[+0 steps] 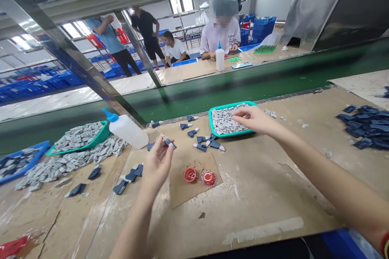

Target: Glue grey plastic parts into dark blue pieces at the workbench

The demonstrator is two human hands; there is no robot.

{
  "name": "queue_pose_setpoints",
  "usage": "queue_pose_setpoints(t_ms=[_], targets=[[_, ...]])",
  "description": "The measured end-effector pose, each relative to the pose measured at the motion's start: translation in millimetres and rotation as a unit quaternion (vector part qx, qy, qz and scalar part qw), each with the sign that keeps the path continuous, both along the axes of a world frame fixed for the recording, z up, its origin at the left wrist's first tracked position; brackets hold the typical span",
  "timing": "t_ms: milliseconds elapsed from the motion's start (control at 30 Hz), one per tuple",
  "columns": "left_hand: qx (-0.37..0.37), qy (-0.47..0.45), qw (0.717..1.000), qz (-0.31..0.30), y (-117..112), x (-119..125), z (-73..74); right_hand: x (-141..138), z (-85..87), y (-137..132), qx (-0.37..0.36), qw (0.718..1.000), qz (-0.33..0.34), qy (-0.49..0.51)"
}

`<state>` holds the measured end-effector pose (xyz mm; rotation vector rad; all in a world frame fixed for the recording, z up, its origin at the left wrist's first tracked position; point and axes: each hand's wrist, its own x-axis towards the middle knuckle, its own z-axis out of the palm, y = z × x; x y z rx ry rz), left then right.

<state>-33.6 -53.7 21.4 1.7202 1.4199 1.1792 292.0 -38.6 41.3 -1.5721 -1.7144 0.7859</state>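
My left hand (156, 166) is raised above the bench, pinching a small dark blue piece with a grey end (169, 142) between thumb and fingers. My right hand (253, 120) reaches in from the right, its fingertips over the edge of a teal tray (231, 134) heaped with small grey pieces (226, 119). It shows nothing held. Several dark blue pieces with grey tips (200, 141) lie on a brown cardboard sheet (194, 192) between my hands. Two red bottle caps (199, 177) sit on that sheet below my left hand.
A white bottle with a blue nozzle (127, 130) lies on its side at left, beside a teal tray (77, 147) of grey pieces. A dark blue pile (367, 126) lies at right. Beyond a green conveyor belt (212, 89), a seated person (220, 34) works at another bench.
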Motion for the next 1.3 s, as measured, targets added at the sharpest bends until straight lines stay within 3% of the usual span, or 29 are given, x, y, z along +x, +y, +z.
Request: queue_pose_setpoints(t_ms=[33, 100, 167, 333, 433, 567, 767, 867, 933, 1133, 1233, 1300], targets=[[0.005, 0.116, 0.993, -0.006, 17.7, -8.6, -1.5, 6.2, -5.0, 14.7, 0.003, 0.998, -0.020, -0.055], [-0.008, 0.355, 0.935, -0.017, 48.3, -18.2, -4.9, 10.8, -14.3, 40.8, 0.004, 0.990, -0.029, -0.135], [-0.029, 0.473, 0.880, -0.029, 69.6, -19.1, -8.8, 6.4, -21.5, 60.9, 0.007, 0.986, -0.018, -0.168], [-0.062, 0.532, 0.844, -0.031, 91.8, -21.2, -18.3, -14.3, -32.1, 89.1, 0.016, 0.980, -0.010, -0.200], [-0.084, 0.537, 0.839, -0.017, 99.2, -32.5, -18.3, -19.2, -36.1, 94.4, 0.023, 0.975, -0.027, -0.218], [-0.074, 0.501, 0.862, -0.008, 111.3, -31.1, -10.0, -18.7, -39.4, 90.5, 0.042, 0.976, -0.033, -0.213], [-0.039, 0.404, 0.910, -0.085, 138.3, 12.7, -2.0, -7.0, -36.4, 66.6, 0.072, 0.985, -0.053, -0.146], [-0.065, 0.339, 0.929, -0.134, 148.0, 22.7, -3.9, 6.5, -35.4, 49.5, 0.016, 0.998, -0.051, -0.016], [-0.085, 0.289, 0.943, -0.143, 148.7, 22.2, -6.0, 16.9, -35.7, 36.5, -0.037, 0.992, -0.043, 0.110], [-0.136, 0.059, 0.982, -0.113, 113.5, 9.0, -4.5, 25.1, -33.7, -15.2, -0.094, 0.955, -0.016, 0.280], [-0.169, -0.046, 0.980, -0.095, 80.0, 0.7, 4.0, 9.5, -31.7, -40.3, -0.135, 0.936, 0.001, 0.324], [-0.207, -0.153, 0.963, -0.078, 54.9, -4.2, 10.5, -4.7, -32.4, -52.8, -0.154, 0.927, 0.006, 0.342]])
